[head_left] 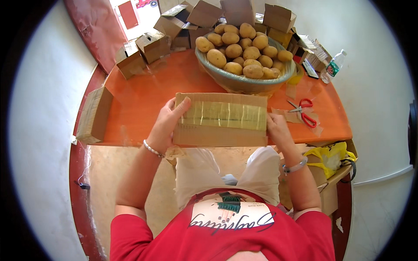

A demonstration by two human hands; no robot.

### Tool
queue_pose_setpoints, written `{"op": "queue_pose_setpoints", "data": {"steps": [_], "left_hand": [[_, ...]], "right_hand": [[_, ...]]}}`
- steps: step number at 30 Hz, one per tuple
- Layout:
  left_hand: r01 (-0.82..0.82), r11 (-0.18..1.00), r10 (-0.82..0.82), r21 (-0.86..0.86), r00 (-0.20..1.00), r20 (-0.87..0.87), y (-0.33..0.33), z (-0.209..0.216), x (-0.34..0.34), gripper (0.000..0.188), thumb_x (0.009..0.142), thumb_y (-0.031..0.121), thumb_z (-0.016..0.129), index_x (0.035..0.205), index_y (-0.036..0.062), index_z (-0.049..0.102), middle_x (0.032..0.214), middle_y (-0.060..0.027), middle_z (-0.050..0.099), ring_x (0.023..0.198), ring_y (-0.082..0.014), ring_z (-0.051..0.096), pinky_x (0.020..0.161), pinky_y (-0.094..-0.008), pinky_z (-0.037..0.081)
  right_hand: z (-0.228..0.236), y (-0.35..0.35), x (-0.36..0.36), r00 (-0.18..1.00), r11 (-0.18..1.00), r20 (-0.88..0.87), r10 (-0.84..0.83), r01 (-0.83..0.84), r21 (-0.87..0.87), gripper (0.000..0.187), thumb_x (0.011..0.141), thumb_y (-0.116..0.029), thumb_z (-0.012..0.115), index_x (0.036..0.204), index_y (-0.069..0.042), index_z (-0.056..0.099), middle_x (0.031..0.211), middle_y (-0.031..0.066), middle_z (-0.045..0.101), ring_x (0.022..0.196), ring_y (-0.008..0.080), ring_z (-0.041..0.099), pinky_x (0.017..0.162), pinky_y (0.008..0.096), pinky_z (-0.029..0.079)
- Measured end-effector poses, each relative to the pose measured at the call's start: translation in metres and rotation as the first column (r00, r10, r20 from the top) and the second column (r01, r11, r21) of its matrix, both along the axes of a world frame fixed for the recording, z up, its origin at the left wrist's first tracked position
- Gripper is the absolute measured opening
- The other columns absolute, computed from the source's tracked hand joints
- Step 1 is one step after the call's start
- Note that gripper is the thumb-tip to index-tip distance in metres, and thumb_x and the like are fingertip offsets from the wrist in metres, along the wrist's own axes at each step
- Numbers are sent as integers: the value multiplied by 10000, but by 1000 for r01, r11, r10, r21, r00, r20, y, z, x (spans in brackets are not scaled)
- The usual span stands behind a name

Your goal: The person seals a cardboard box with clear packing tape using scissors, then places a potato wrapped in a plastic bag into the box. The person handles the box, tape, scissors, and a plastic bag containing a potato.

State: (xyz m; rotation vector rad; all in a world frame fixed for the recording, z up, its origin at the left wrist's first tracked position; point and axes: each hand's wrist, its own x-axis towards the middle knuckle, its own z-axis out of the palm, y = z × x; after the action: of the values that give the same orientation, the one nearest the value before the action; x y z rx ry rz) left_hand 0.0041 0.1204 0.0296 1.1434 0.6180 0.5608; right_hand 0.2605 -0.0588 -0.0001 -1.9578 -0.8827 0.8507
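Between my two hands I hold a brown cardboard box [222, 135], with a wide band of yellowish clear tape along its upward face. My left hand [166, 121] grips its left end, thumb on top near the upper corner. At the opposite end my right hand [278, 129] presses against the side, its fingers partly hidden by the box. The box is at the near edge of the orange table [139, 104]. Red-handled scissors [304, 113] lie spread apart on tape scraps to the right of my right hand.
Beyond the box stands a large bowl [217, 78] heaped with potatoes [251, 53]. Opened cartons [153, 45] line the far edge. A closed carton [94, 115] sits at the left edge. A plastic bottle [334, 66] stands far right; a yellow bag [328, 157] is in a box below.
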Motion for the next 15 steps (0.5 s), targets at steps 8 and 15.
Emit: {"op": "queue_pose_setpoints", "data": {"steps": [8, 15], "left_hand": [[111, 991, -75, 79, 930, -360, 33, -2, 9, 569, 905, 498, 508, 1158, -11, 537, 1063, -88, 606, 985, -164, 581, 842, -311, 483], [645, 537, 345, 543, 420, -840, 36, 36, 26, 529, 885, 491, 496, 1098, 23, 622, 1074, -155, 626, 997, -309, 583, 872, -374, 446]], "right_hand": [[67, 15, -68, 393, 830, 920, -11, -509, 228, 603, 788, -344, 668, 1260, -11, 493, 1325, 174, 469, 1241, 305, 431, 1018, 454, 340], [35, 28, -62, 305, 794, 903, 303, -604, -63, 732, 761, -476, 646, 1301, -21, 450, 1381, 127, 425, 1291, 278, 381, 1060, 495, 275]]}}
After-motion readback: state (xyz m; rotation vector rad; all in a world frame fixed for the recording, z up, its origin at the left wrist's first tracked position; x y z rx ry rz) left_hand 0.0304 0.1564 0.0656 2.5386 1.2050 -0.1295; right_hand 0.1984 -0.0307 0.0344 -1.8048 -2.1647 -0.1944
